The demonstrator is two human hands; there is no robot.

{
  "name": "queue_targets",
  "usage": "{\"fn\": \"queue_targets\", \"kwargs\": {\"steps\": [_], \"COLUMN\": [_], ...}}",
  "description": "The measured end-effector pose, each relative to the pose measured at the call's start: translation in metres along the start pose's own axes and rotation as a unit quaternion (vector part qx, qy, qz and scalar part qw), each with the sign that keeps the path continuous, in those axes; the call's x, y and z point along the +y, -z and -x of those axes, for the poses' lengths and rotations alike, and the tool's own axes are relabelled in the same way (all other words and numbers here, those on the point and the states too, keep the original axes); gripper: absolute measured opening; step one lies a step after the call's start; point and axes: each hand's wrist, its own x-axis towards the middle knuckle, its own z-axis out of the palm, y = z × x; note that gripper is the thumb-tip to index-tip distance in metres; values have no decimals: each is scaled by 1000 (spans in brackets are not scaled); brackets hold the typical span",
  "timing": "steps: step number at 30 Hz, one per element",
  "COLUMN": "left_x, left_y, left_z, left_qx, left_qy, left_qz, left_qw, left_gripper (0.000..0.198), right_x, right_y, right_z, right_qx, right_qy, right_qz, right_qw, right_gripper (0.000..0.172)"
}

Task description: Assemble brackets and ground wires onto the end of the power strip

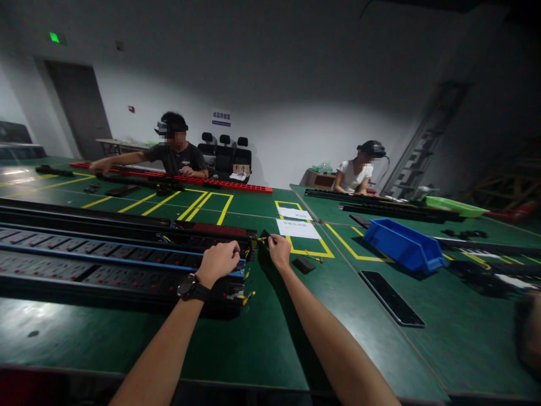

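Several long black power strips (139,276) with rows of outlets and red dots lie side by side at the left, their ends toward the middle. My left hand (220,262), with a watch (190,287) on the wrist, is closed with curled fingers over the end of one power strip; its fingertips are partly hidden. Just past that end, my right hand (279,251) pinches a small black end piece (264,234) by yellow-green wire. More yellow wires (246,298) stick out of the nearest strip's end. A loose dark plate (303,265) lies right of my right hand.
A blue bin (403,245) and a dark phone (392,299) are on the green table (338,338) at the right. White paper sheets (298,229) lie beyond my hands. Two co-workers sit across, one near a red rail (249,186). A green tray (456,207) is farther right.
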Motion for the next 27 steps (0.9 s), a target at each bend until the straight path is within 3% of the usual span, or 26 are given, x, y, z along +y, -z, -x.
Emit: {"fn": "queue_targets", "kwargs": {"steps": [17,27], "left_x": [1,-1], "left_y": [2,1], "left_z": [1,0], "left_qx": [-6,-3], "left_qy": [4,0], "left_qz": [5,1], "left_qw": [1000,1000], "left_gripper": [25,25], "right_x": [-3,-4], "right_y": [0,-2], "right_z": [2,0], "right_qx": [1,-47], "right_qy": [-11,-4], "right_qz": [-34,-63], "right_qw": [999,997], "right_gripper": [29,37]}}
